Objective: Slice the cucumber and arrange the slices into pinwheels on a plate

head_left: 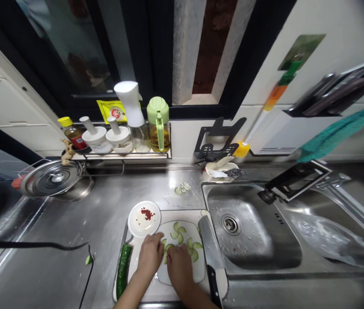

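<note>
My left hand [150, 254] is over the left part of a clear square plate [198, 274], fingers closed at a cucumber slice [164, 243]. Close beside it, my right hand [179, 264] bends its fingers down, closed on a slice at the plate's middle; its fingertips are partly hidden. Other thin cucumber slices lie in fan-like groups at the plate's top [177, 231] and right [194, 249]. Beneath the plate is a white cutting board [145, 294]. A piece of whole cucumber [123, 270] lies along the board's left side, and a kitchen knife [210, 249] along its right.
A small white dish [137, 223] with chopped red bits overlaps the board's upper left corner. Cucumber scraps [183, 188] lie behind the board. The sink [253, 240] is to the right, a lidded pot [72, 189] at the far left. Bottles and jars stand on a rack [127, 156] at the back.
</note>
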The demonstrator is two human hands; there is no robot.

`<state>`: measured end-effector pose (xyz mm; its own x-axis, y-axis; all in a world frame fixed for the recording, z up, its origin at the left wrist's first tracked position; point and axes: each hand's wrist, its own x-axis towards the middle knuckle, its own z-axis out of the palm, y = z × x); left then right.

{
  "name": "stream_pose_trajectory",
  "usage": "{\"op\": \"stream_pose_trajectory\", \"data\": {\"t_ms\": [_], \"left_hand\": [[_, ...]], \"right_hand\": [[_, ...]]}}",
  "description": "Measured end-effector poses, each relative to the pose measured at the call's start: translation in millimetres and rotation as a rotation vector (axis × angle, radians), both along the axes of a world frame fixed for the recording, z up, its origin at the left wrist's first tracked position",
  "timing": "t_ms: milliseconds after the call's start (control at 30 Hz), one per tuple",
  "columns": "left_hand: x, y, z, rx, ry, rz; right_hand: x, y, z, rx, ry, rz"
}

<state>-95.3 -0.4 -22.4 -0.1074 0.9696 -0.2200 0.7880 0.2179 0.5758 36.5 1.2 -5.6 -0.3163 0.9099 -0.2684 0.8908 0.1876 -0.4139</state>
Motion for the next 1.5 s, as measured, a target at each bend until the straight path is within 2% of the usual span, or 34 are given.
{"op": "stream_pose_trajectory", "data": {"t_ms": [400,500,667,767,867,1033,1500], "left_hand": [[2.0,-0.5,2.6,0.018,0.087,-0.039],[0.5,-0.5,2.2,0.050,0.051,-0.034],[-17.8,6.7,4.3,0.134,-0.078,0.119],[-37.6,18.1,7.8,0.096,-0.037,0.276],[-55.8,31.4,9.2,0.034,0.025,0.342],[-68.8,45.0,2.8,0.024,0.093,0.332],[-60.7,62.5,-13.1,0.048,0.148,0.273]], "right_hand": [[0.7,-0.8,1.2,0.015,-0.003,0.019],[1.8,-1.0,1.7,0.018,-0.001,0.017],[8.7,-0.3,3.0,0.028,0.050,0.018],[14.7,-0.2,0.2,0.051,0.083,0.007],[19.6,-0.9,-4.1,0.073,0.111,0.007],[23.5,-2.1,-6.2,0.081,0.117,0.001],[23.3,-1.8,4.8,0.023,0.111,0.011]]}}
